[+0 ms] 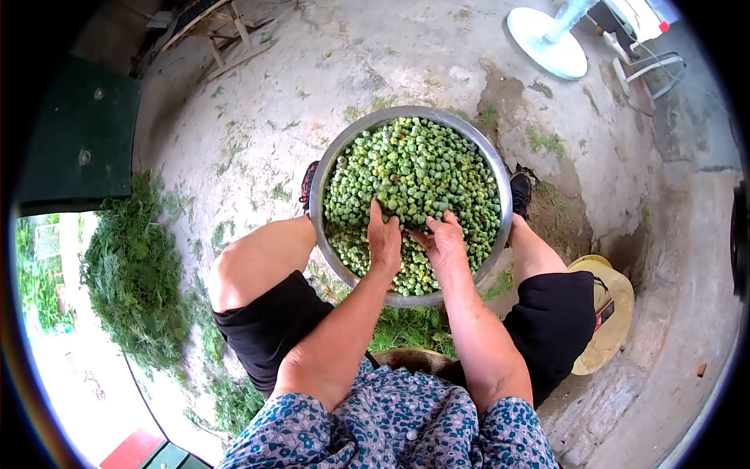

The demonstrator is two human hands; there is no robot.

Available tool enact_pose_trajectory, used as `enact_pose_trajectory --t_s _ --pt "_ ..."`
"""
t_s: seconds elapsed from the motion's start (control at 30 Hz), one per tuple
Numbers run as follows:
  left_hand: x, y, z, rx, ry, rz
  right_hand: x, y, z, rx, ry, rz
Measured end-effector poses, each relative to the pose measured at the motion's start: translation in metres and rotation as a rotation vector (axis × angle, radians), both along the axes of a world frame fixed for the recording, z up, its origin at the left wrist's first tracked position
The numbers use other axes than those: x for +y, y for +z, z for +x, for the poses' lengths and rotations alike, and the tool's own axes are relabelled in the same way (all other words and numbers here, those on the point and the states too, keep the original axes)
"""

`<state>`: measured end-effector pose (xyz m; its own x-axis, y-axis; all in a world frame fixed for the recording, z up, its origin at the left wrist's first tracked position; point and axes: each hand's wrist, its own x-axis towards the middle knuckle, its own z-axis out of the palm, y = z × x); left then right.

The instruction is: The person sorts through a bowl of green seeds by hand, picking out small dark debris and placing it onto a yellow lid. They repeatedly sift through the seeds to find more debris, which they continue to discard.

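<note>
A wide metal basin (333, 148) full of small round green fruits (418, 160) is in front of me, between my legs. Both my hands are inside it, over the near half of the heap. My left hand (384, 241) touches the fruits with one finger stretched forward and the thumb side toward the right hand. Close beside it, my right hand (444, 241) has its fingers apart and bent down among the fruits. Some fingertips are hidden, and I cannot make out any single fruit held. Paler, yellowish fruits show in the near part of the basin.
A heap of feathery green branches (133, 273) lies at left, with scattered sprigs on the concrete floor (305, 70). A straw-coloured hat (617, 328) rests by my right leg. A white round stand base (547, 43) and a wooden stool-like frame (226, 39) stand farther off.
</note>
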<state>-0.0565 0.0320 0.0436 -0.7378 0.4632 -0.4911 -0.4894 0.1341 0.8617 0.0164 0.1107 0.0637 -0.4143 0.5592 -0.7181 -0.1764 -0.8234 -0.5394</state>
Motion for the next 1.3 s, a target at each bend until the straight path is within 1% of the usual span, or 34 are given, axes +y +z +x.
enact_pose_trajectory --t_s 0.07,0.1,0.13,0.2,0.23,0.27,0.33,0.37,0.4,0.47,0.5,0.53,0.6,0.63,0.67,0.73,0.77,0.8,0.87,0.97,1.0,1.07,1.13,1.2,1.3 --pt "0.007 -0.001 -0.006 0.000 0.014 0.154 0.006 0.007 -0.004 0.013 0.022 0.015" --pt "0.007 -0.013 -0.011 0.019 -0.026 0.110 0.009 0.013 -0.006 0.056 0.014 0.022" --pt "0.012 0.006 -0.016 -0.021 -0.063 0.043 0.012 0.018 -0.010 -0.001 -0.001 -0.003" --pt "0.017 0.039 -0.021 -0.118 -0.081 0.054 0.020 0.016 -0.011 0.099 0.045 0.053" --pt "0.019 0.038 -0.024 -0.146 -0.081 0.084 0.022 0.018 -0.012 0.078 0.036 0.047" --pt "0.018 0.044 -0.029 -0.131 -0.163 0.076 0.023 0.023 -0.012 0.084 0.055 0.077" --pt "0.021 0.049 -0.029 -0.202 -0.059 0.245 0.026 0.033 -0.013 0.174 0.053 0.130" --pt "0.022 0.040 -0.028 -0.131 -0.121 0.264 0.028 0.039 -0.011 0.132 0.063 0.134" --pt "0.020 0.045 -0.032 -0.140 -0.199 0.291 0.029 0.045 -0.009 0.131 0.076 0.148" --pt "0.020 0.062 -0.035 -0.270 -0.210 0.316 0.032 0.050 -0.006 0.085 0.079 0.142" --pt "0.017 0.062 -0.041 -0.341 -0.235 0.392 0.034 0.055 -0.003 0.081 0.116 0.139" --pt "0.016 0.062 -0.043 -0.331 -0.279 0.355 0.036 0.056 -0.001 0.093 0.169 0.170" --pt "0.012 0.069 -0.045 -0.294 -0.278 0.268 0.036 0.068 0.003 0.066 0.222 0.172" --pt "0.007 0.074 -0.046 -0.274 -0.285 0.263 0.037 0.067 0.006 0.010 0.254 0.191" --pt "0.002 0.082 -0.048 -0.242 -0.291 0.181 0.037 0.074 0.008 -0.028 0.284 0.220" --pt "-0.011 0.077 -0.052 -0.223 -0.258 0.193 0.038 0.092 0.013 -0.108 0.309 0.308" --pt "-0.020 0.070 -0.053 -0.204 -0.192 0.180 0.040 0.105 0.016 -0.116 0.319 0.329" --pt "-0.032 0.060 -0.054 -0.183 -0.124 0.143 0.046 0.103 0.023 -0.083 0.337 0.380" --pt "-0.057 0.034 -0.057 -0.111 0.035 0.000 0.056 0.115 0.034 -0.061 0.422 0.468" --pt "-0.088 0.021 -0.051 -0.029 0.208 -0.345 0.067 0.140 0.046 -0.130 0.524 0.603" --pt "-0.098 -0.001 -0.052 -0.072 0.233 -0.433 0.071 0.149 0.050 -0.154 0.571 0.650" --pt "-0.110 -0.023 -0.046 -0.075 0.182 -0.422 0.075 0.164 0.054 -0.188 0.631 0.725" --pt "-0.107 -0.020 -0.039 -0.133 0.122 -0.394 0.082 0.170 0.057 -0.208 0.664 0.786" --pt "-0.106 -0.034 -0.038 -0.001 0.051 -0.370 0.084 0.170 0.058 -0.189 0.614 0.763" --pt "-0.095 -0.035 -0.042 0.013 0.039 -0.433 0.088 0.161 0.059 -0.203 0.548 0.751"
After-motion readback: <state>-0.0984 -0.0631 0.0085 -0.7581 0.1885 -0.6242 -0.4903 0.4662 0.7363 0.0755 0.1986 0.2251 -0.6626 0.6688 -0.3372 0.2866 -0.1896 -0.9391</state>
